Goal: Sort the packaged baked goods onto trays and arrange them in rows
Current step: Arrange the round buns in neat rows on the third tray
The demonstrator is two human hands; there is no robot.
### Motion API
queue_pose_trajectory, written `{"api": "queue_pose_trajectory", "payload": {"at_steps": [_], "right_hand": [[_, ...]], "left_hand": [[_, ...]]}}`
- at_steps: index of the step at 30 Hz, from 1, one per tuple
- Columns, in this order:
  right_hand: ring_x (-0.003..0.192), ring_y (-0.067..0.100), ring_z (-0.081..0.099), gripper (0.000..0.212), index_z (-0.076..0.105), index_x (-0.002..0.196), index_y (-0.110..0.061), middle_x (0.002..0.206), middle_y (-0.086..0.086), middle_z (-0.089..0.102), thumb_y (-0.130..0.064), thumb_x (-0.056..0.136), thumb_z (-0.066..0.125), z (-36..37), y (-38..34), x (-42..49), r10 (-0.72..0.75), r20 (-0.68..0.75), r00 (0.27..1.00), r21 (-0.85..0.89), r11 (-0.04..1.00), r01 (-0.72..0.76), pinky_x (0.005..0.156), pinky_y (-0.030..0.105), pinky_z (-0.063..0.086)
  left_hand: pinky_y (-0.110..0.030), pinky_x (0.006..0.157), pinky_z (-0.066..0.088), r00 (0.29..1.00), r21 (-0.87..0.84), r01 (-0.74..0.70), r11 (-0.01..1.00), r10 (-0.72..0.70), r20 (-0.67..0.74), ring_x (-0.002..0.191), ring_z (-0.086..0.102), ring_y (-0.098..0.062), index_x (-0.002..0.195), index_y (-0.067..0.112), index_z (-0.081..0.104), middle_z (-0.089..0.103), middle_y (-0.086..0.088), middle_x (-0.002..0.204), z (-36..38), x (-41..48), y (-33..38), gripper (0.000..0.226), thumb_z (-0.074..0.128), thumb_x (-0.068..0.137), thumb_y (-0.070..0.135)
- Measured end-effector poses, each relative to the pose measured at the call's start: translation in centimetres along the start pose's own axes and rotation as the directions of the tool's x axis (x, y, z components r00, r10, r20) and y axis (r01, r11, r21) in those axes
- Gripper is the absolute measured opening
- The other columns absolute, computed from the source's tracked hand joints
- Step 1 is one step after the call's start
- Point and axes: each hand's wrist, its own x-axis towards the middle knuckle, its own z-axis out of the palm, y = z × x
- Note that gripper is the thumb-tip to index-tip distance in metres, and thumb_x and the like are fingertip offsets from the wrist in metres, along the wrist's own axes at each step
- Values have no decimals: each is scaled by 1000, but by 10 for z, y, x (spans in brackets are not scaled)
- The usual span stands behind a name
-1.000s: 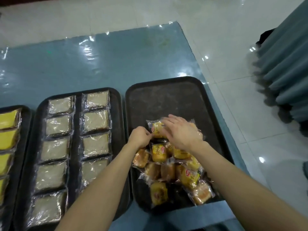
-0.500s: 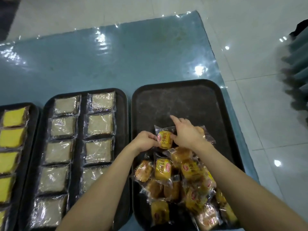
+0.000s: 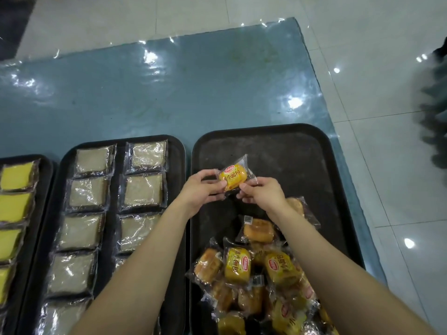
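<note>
- Left hand [image 3: 200, 189] and right hand [image 3: 262, 193] both pinch a yellow-labelled clear-wrapped small bun [image 3: 232, 177] (label up).
- Held above the black rectangular plastic tray [image 3: 278, 151].

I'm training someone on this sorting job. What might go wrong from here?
1. The left hand and right hand pinch the small bread packet by its slick wrapper, so it may slip or land crooked.
2. The right forearm crosses the loose pile; drawing it back might push packets over the rim of the right-hand tray.
</note>
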Motion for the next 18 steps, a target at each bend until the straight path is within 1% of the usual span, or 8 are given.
{"api": "queue_pose_trajectory", "payload": {"at_steps": [2, 5, 6, 10, 12, 14, 16, 18], "right_hand": [[93, 20, 82, 8, 79, 106, -10, 97, 9, 83, -11, 98, 80, -1, 4, 5, 4, 18, 1000, -73, 997, -3, 87, 36, 68], [96, 15, 81, 40, 68, 123, -20, 111, 1, 80, -18, 90, 89, -6, 4, 14, -17, 47, 999, -48, 999, 19, 89, 39, 68], [97, 14, 81, 43, 65, 127, -22, 112, 0, 80, -21, 91, 89, -7, 2, 16, -31, 53, 998, -57, 998, 34, 90, 39, 67], [101, 11, 77, 33, 70, 121, -28, 115, -5, 77, -53, 100, 73, -5, -6, 28, -53, 1, 999, -147, 988, 52, 86, 31, 64], [109, 13, 73, 39, 70, 125, -33, 120, -7, 73, -62, 99, 69, -6, -11, 36, -90, -34, 995, -181, 980, 82, 92, 35, 63], [112, 14, 70, 32, 73, 124, -36, 120, -9, 72, -56, 100, 71, -7, -14, 45, -153, -22, 988, -275, 951, 141, 97, 41, 63], [109, 15, 71, 19, 77, 116, -34, 115, -8, 73, -46, 102, 73, -9, -16, 52, -165, -14, 986, -350, 925, 150, 96, 44, 64], [107, 15, 71, 15, 79, 112, -30, 113, -7, 74, -41, 102, 74, -8, -17, 58, -180, -38, 983, -396, 906, 151, 95, 46, 65]], "left_hand": [[-45, 97, 66, 999, 2, -23, 1000, 23, -32, 110, 80, -26, 136, 25, 68, 78, -12, 123, -3, 4, -1, 53, 88, 90, 7], [-47, 99, 65, 996, 89, -43, 995, 50, -73, 113, 79, -24, 134, 25, 71, 79, -11, 120, -8, 14, 0, 58, 91, 85, 1], [-48, 99, 65, 995, 139, -46, 989, 58, -87, 111, 79, -23, 133, 24, 72, 80, -9, 118, -9, 17, 1, 58, 92, 84, 1], [-44, 93, 67, 985, 339, -48, 939, 102, -142, 99, 80, -18, 129, 20, 72, 82, -2, 105, -11, 25, 12, 52, 93, 83, 6], [-37, 88, 66, 983, 448, -73, 891, 139, -118, 93, 80, -15, 123, 20, 74, 82, 0, 98, -10, 27, 18, 44, 93, 84, 7], [-27, 82, 63, 985, 518, -105, 849, 160, -63, 92, 78, -12, 122, 21, 76, 81, 1, 98, -11, 28, 22, 39, 90, 87, 8], [-21, 77, 62, 990, 488, -121, 864, 140, -2, 98, 78, -12, 127, 21, 75, 80, 1, 108, -10, 28, 24, 36, 85, 94, 11], [-28, 84, 67, 993, 403, -119, 908, 112, 41, 106, 78, -16, 132, 21, 73, 78, 1, 120, -9, 28, 23, 31, 78, 102, 21]]}}
